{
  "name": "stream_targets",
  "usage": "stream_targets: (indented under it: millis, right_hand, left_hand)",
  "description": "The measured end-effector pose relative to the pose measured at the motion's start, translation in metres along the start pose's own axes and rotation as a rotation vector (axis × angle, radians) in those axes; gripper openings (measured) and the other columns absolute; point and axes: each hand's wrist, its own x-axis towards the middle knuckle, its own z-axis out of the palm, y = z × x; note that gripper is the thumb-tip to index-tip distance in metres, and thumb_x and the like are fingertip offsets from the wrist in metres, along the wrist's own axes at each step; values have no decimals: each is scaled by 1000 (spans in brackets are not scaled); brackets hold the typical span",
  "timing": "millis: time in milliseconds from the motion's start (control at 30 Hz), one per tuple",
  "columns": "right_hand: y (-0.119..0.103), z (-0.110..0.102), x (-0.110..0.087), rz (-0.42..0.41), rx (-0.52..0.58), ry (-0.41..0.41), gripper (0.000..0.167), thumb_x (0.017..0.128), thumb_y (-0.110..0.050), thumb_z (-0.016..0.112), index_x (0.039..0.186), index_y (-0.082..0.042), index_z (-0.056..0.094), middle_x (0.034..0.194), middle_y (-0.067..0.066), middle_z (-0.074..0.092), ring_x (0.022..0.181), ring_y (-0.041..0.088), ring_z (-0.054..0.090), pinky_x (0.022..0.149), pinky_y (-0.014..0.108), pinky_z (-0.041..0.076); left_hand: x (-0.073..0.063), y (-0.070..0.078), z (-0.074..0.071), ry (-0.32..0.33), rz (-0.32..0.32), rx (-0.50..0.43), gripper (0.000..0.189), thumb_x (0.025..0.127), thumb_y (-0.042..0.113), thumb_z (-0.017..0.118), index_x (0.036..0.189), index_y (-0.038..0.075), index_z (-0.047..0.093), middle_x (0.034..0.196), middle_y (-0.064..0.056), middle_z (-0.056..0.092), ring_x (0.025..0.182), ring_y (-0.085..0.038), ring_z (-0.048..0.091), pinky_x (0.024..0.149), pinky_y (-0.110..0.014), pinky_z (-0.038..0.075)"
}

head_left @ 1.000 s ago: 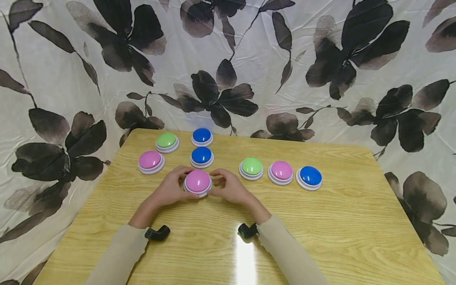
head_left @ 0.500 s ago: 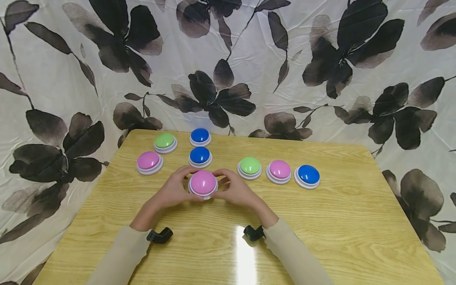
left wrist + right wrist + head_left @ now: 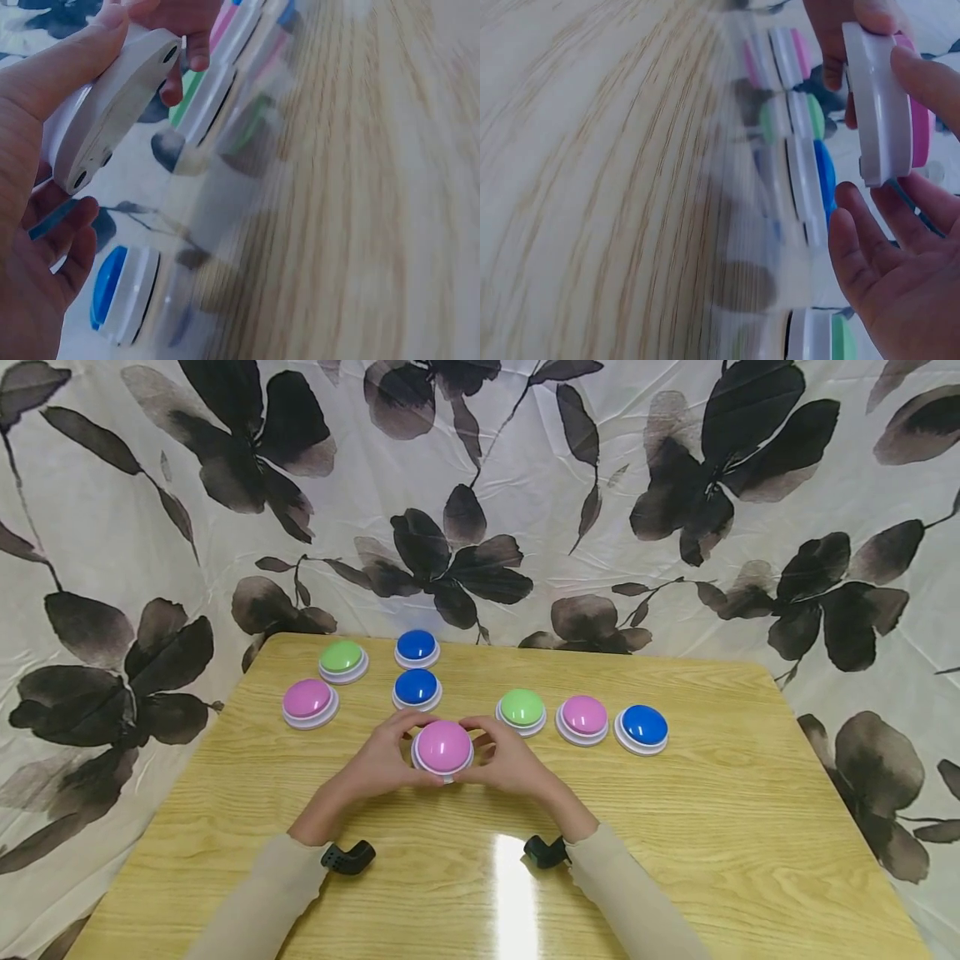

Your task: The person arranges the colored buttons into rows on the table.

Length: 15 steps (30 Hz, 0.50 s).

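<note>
In the head view, a round push button (image 3: pixel 444 746) with a pink dome and white base is held between both hands. My left hand (image 3: pixel 386 760) grips its left side, thumb at the near edge and fingers toward the far edge. My right hand (image 3: pixel 510 762) grips the right side in the same way. Both wrist views show the button up off the table; its underside, with small dark feet, faces the left wrist camera on the white base (image 3: pixel 120 105). Just beyond the hands are a blue button (image 3: pixel 416 687) and a green button (image 3: pixel 521 707).
Another blue button (image 3: pixel 417 647), a green button (image 3: pixel 341 657) and a pink button (image 3: pixel 307 700) sit at the back left of the wooden table (image 3: pixel 675 827). To the right are a pink button (image 3: pixel 584 717) and a blue button (image 3: pixel 643 727). A floral cloth (image 3: pixel 570 510) hangs behind.
Both hands have carried the pink button to the right and slightly nearer the person, away from the blue buttons. The head view has shifted a little; the other buttons stay in place.
</note>
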Motion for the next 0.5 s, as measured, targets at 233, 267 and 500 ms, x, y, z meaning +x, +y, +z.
stream_targets:
  millis: [233, 267, 500]
  right_hand:
    - [-20, -12, -16, -6, 25, 18, 73, 73, -6, 85, 136, 1, 49, 131, 17, 52, 107, 36, 57, 89, 52, 49]
    - [-23, -15, -18, -10, 26, 20, 73, 73, -4, 85, 135, 3, 49, 131, 19, 52, 106, 37, 57, 88, 53, 49]
    - [6, -25, -22, -1, -6, 60, 83, 70, -12, 89, 140, -4, 47, 131, 9, 53, 105, 28, 58, 87, 41, 52]
  left_hand:
    - [10, 3, 13, 9, 37, -8, 79, 57, 41, 94, 126, 23, 60, 122, 9, 56, 112, -12, 49, 89, -42, 44]
    - [11, 3, 16, 9, 42, -11, 79, 57, 41, 94, 126, 24, 60, 121, 10, 57, 112, -11, 50, 89, -42, 44]
    - [23, 10, 33, 5, 95, -59, 78, 60, 39, 94, 128, 22, 59, 121, 9, 57, 110, -12, 51, 85, -41, 46]
